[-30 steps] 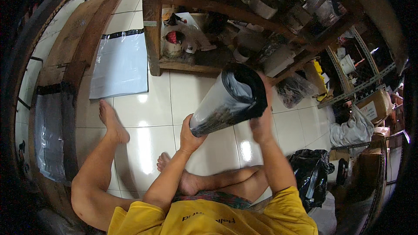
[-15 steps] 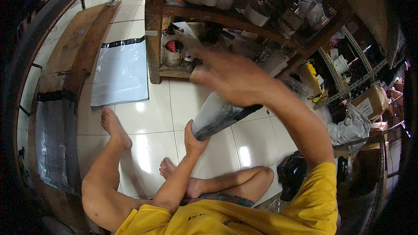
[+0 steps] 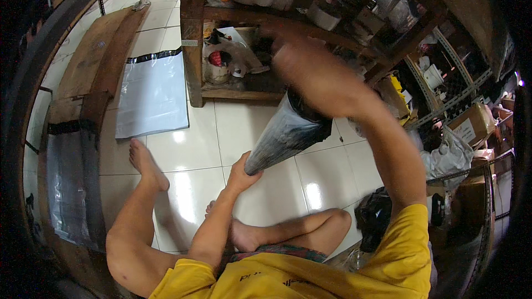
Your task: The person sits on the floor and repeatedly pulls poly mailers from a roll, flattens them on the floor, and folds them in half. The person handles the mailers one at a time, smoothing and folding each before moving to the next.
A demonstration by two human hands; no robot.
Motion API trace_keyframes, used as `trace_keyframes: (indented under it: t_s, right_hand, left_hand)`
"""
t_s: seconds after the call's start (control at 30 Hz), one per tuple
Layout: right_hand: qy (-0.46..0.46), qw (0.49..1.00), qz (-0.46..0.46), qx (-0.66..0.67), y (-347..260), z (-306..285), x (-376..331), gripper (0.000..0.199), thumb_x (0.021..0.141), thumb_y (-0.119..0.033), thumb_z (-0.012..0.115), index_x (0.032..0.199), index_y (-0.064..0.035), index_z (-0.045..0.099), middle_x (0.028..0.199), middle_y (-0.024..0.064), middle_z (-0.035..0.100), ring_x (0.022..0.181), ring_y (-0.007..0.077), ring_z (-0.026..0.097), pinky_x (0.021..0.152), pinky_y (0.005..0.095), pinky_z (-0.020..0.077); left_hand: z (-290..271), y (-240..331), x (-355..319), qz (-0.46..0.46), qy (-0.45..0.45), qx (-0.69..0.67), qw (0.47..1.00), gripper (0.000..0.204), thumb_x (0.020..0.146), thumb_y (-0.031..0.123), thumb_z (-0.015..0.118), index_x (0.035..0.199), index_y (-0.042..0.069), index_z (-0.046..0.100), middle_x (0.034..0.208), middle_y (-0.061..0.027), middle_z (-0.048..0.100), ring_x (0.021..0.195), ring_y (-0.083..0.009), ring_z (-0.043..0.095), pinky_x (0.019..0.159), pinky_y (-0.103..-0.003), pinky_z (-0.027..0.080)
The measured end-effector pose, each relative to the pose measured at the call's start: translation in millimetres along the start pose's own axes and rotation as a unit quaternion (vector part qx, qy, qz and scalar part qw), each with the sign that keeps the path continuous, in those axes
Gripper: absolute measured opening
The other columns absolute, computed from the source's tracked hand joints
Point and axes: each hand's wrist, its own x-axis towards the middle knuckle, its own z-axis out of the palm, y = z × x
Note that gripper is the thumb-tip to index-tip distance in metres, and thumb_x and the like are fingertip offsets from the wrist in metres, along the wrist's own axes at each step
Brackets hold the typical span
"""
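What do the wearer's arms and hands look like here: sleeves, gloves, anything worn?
Both hands are bare: left hand, right hand, the latter motion-blurred. No gloves, watch or rings are visible. Forearms are uncovered; a short-sleeved yellow T-shirt reaches the upper arms, with dark lettering on the front.

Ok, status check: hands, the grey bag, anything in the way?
Left hand grips grey plastic bag's lower end. Right hand blurred above its open top, grip unclear. Wooden shelf close behind; nothing between hands and bag.

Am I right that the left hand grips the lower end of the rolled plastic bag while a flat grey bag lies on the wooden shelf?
Not quite. The head view shows the left hand gripping the rolled plastic bag, but the flat grey bag lies on the tiled floor, beside the wooden shelf.
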Motion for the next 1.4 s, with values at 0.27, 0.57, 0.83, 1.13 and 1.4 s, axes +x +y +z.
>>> trace_keyframes:
  t_s: [0.27, 0.57, 0.83, 1.13, 1.4]
  right_hand:
    - [-0.004, 1.0, -0.014, -0.012, 11, 4, -6, 0.067, 0.102, -0.055, 0.038, 0.142, -0.0024, 0.046, 0.139, 0.0296, 0.052, 0.128, 0.0478, 0.05, 0.11, 0.05, 0.039]
    - [-0.064, 0.997, 0.01, 0.034, 11, -5, -10, 0.064, 0.099, -0.054, 0.046, 0.136, -0.0019, 0.052, 0.131, 0.0292, 0.058, 0.12, 0.0443, 0.057, 0.103, 0.0509, 0.0441]
    - [-0.053, 0.997, -0.011, 0.049, 13, -6, -9, 0.066, 0.101, -0.059, 0.038, 0.136, -0.0063, 0.056, 0.132, 0.0268, 0.058, 0.119, 0.0453, 0.057, 0.103, 0.0519, 0.0436]
    - [-0.008, 0.998, -0.046, 0.046, 26, 7, -11, 0.066, 0.097, -0.059, 0.046, 0.114, 0.0027, 0.062, 0.112, 0.0291, 0.065, 0.11, 0.0449, 0.062, 0.093, 0.0541, 0.0475]
    - [-0.076, 0.996, -0.023, 0.033, 18, -2, -7, 0.064, 0.097, -0.056, 0.048, 0.125, 0.0016, 0.057, 0.119, 0.03, 0.062, 0.113, 0.0452, 0.059, 0.099, 0.052, 0.0457]
  left_hand:
    - [46, 4, -24, 0.076, 0.273, 0.117, 0.952, 0.095, 0.068, 0.023, 0.089, 0.144, -0.001, 0.036, 0.136, -0.0249, 0.051, 0.123, -0.0419, 0.054, 0.105, -0.044, 0.045]
    - [45, -5, -27, -0.009, 0.171, 0.09, 0.981, 0.084, 0.073, 0.016, 0.083, 0.143, 0.002, 0.039, 0.127, -0.0256, 0.059, 0.116, -0.042, 0.059, 0.098, -0.045, 0.05]
    - [1, -2, -13, 0.005, 0.003, 0.066, 0.998, 0.074, 0.078, 0.019, 0.079, 0.141, 0.005, 0.042, 0.119, -0.0251, 0.065, 0.111, -0.0385, 0.064, 0.095, -0.042, 0.051]
    - [40, -2, -30, 0.005, 0.175, 0.02, 0.984, 0.089, 0.07, 0.02, 0.086, 0.142, 0.0, 0.039, 0.13, -0.0234, 0.057, 0.118, -0.0385, 0.058, 0.101, -0.042, 0.048]
    - [51, -7, -31, 0.001, 0.198, 0.05, 0.979, 0.091, 0.068, 0.02, 0.087, 0.142, -0.001, 0.038, 0.133, -0.0242, 0.054, 0.122, -0.0382, 0.056, 0.104, -0.042, 0.046]
